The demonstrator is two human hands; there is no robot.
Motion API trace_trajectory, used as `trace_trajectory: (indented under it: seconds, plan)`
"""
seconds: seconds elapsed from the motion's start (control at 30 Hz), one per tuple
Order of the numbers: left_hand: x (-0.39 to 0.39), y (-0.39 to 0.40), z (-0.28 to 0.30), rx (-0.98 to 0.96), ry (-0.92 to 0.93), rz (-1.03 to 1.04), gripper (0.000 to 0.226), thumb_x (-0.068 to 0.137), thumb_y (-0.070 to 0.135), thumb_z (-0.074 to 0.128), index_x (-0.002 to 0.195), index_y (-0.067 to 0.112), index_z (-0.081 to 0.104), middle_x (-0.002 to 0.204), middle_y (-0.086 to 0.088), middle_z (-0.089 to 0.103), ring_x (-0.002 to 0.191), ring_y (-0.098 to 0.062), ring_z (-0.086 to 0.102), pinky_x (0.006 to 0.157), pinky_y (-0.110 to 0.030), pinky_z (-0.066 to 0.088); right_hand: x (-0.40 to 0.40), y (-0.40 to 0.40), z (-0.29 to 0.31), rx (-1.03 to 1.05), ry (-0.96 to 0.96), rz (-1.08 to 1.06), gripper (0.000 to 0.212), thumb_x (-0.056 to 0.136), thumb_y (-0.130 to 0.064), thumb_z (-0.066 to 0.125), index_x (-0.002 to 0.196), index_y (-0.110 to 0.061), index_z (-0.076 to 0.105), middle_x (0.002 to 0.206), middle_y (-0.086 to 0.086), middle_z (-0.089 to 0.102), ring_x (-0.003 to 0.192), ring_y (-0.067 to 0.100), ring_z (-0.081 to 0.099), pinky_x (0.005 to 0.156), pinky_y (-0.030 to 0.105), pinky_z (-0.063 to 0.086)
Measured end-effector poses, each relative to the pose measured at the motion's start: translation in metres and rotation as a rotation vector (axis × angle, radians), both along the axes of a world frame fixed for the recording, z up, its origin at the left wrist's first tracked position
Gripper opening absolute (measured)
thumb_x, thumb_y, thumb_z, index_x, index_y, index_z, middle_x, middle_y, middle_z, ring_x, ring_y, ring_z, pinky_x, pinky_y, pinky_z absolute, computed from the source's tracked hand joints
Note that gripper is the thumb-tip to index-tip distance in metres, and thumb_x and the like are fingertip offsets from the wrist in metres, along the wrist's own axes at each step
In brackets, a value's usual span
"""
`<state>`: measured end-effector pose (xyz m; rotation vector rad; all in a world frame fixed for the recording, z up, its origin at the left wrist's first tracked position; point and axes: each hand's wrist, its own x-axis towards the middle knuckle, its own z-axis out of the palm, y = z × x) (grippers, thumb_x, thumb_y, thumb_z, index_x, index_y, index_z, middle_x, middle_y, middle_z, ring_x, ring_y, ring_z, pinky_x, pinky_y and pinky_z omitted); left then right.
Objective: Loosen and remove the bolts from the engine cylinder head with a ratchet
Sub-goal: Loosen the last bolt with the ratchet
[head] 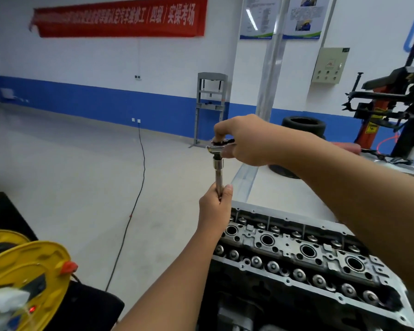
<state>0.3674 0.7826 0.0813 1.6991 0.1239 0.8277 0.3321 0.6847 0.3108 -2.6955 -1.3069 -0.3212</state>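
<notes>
The cylinder head (304, 254) lay below our arms, bolts indistinguishable. Our right hand (244, 142) gripped the ratchet (219, 146) head; our left hand (215, 206) clasped the extension bar (218, 175), raised clear of it. We judged loosening still largely ahead.

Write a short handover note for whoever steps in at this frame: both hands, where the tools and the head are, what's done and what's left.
Left hand: grips the lower end of the extension bar, held upright.
Right hand: holds the ratchet head at the top of the bar.
Tool is lifted above the near-left corner of the cylinder head; whether a bolt hangs in the socket is hidden by the left hand.
Done: cannot tell how many bolts are out.
Left: reseat on the next bolt, loosen, lift out.
</notes>
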Motion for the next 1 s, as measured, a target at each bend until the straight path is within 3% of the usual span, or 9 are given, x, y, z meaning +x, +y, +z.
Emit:
trace_trajectory:
  seconds: [0.1,0.17,0.23,0.47,0.6,0.67,0.77,0.9,1.0]
  plan:
    - [0.000,0.001,0.000,-0.001,-0.001,0.003,0.037,0.104,0.045,0.055,0.075,0.023,0.048,0.062,0.008,0.050,0.053,-0.005,0.047,0.052,-0.017,0.041,0.004,-0.006,0.005,-0.032,0.038,0.040,0.021,0.100,-0.025,0.068,0.094,-0.039,0.054,0.109,-0.004,0.065,0.084,0.009,0.056,0.066,0.030,0.042]
    - [0.000,0.001,0.000,-0.010,-0.004,-0.006,0.037,0.104,0.044,0.055,0.073,0.024,0.047,0.058,0.011,0.049,0.052,-0.004,0.046,0.052,-0.017,0.041,0.008,-0.010,0.009,-0.042,0.071,0.055,0.027,0.099,-0.026,0.069,0.087,-0.043,0.053,0.102,-0.009,0.064,0.083,0.009,0.057,0.066,0.029,0.041]
    - [-0.001,0.001,0.001,-0.023,-0.012,-0.021,0.038,0.104,0.041,0.056,0.071,0.025,0.045,0.055,0.016,0.049,0.052,-0.003,0.044,0.053,-0.016,0.041,0.010,-0.010,0.012,-0.053,0.092,0.068,0.031,0.099,-0.025,0.070,0.086,-0.047,0.052,0.094,-0.012,0.062,0.082,0.009,0.057,0.066,0.027,0.040]
    - [-0.002,0.002,0.003,-0.079,-0.014,-0.035,0.036,0.104,0.038,0.056,0.073,0.023,0.046,0.060,0.009,0.046,0.051,-0.004,0.041,0.050,-0.017,0.039,0.013,0.000,0.017,-0.065,0.123,0.088,0.034,0.098,-0.024,0.071,0.086,-0.050,0.053,0.106,-0.005,0.066,0.089,0.014,0.061,0.073,0.031,0.047]
    - [-0.001,0.001,0.003,-0.072,0.003,-0.017,0.038,0.104,0.039,0.055,0.072,0.021,0.045,0.059,0.008,0.044,0.049,-0.005,0.040,0.048,-0.018,0.039,0.007,0.000,0.014,-0.033,0.193,0.035,0.024,0.097,-0.026,0.071,0.094,-0.045,0.056,0.092,0.005,0.065,0.068,0.018,0.061,0.058,0.041,0.057]
    - [0.000,0.001,0.003,-0.068,0.010,-0.012,0.039,0.104,0.039,0.055,0.071,0.021,0.045,0.057,0.009,0.043,0.048,-0.005,0.040,0.047,-0.018,0.038,0.001,-0.002,0.009,0.016,0.263,0.001,0.021,0.097,-0.023,0.071,0.106,-0.035,0.057,0.090,0.012,0.063,0.055,0.019,0.060,0.046,0.035,0.056]
    - [-0.001,-0.001,0.004,-0.061,0.010,-0.014,0.039,0.104,0.038,0.055,0.070,0.022,0.044,0.054,0.012,0.044,0.048,-0.005,0.041,0.048,-0.017,0.039,-0.010,-0.003,0.000,0.085,0.283,-0.042,0.020,0.099,-0.020,0.069,0.110,-0.025,0.053,0.087,0.013,0.060,0.043,0.015,0.058,0.042,0.030,0.053]
    - [-0.004,-0.002,0.005,-0.036,0.023,-0.026,0.041,0.104,0.037,0.054,0.069,0.023,0.040,0.052,0.017,0.045,0.049,-0.006,0.040,0.049,-0.017,0.037,-0.018,-0.002,-0.013,0.158,0.293,-0.146,0.019,0.099,-0.021,0.069,0.099,-0.026,0.050,0.083,0.011,0.060,0.042,0.017,0.057,0.041,0.026,0.050]
    - [-0.005,-0.001,0.007,-0.048,0.026,-0.021,0.041,0.104,0.036,0.055,0.068,0.024,0.040,0.051,0.016,0.044,0.049,-0.007,0.039,0.048,-0.019,0.035,-0.024,0.003,-0.020,0.171,0.206,-0.175,0.020,0.099,-0.020,0.069,0.107,-0.023,0.051,0.083,0.006,0.056,0.051,0.019,0.058,0.036,0.022,0.046]
